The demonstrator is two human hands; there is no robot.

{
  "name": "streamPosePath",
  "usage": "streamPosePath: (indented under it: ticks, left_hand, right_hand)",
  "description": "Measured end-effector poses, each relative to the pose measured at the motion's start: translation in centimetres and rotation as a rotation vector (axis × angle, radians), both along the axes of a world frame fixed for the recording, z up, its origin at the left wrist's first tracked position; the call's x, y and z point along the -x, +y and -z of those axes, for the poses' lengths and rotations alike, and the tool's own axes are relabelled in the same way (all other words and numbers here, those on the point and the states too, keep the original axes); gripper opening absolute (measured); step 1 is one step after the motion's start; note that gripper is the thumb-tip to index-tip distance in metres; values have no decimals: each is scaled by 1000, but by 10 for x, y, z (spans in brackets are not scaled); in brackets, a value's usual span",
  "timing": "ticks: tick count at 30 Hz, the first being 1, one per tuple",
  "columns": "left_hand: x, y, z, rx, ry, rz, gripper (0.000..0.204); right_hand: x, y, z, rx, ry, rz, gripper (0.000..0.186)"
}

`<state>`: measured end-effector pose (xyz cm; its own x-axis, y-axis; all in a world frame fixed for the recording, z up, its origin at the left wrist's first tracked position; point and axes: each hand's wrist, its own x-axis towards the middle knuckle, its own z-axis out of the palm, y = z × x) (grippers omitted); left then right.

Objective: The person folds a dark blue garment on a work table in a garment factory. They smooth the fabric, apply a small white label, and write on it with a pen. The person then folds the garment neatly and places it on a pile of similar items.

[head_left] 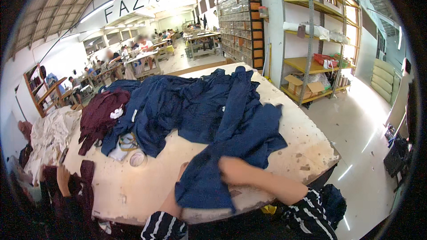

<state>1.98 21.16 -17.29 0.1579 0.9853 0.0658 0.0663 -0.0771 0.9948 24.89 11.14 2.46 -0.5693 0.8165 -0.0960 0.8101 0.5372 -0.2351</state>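
Note:
A dark blue garment [207, 175] hangs over the near edge of the table, one end toward me. My right hand [233, 170] is closed on its right side, slightly blurred. My left hand [183, 170] is at the garment's left edge, mostly covered by the cloth, so its fingers are hidden. Beyond them, a heap of dark blue garments [191, 102] spreads over the pale table [155, 186]. Left of that heap lies a maroon garment [100, 111]. A roll of tape [138, 159] stands near a small white packet [119, 151].
At the lower left, a co-worker's hand [63, 180] is by maroon cloth [86, 175]. Cream cloth [53, 135] is heaped at the far left. Metal shelves [307, 64] with a cardboard box [304, 85] stand at right. A drawer cabinet [240, 22] and people at sewing tables are behind.

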Motion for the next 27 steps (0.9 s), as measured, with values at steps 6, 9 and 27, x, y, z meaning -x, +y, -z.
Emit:
streamPosePath:
  ticks: [6, 9, 27]
  left_hand:
    - [29, -49, -128, -187, 305, 73, 33]
    - [41, -45, -135, 51, -813, 17, 34]
    - [55, -60, -200, -321, 902, -236, 69]
  right_hand:
    - [-85, 22, 5, -601, 458, 327, 71]
    - [-79, 28, 41, -583, 145, 329, 74]
    - [-146, -36, 21, -112, 549, 695, 38]
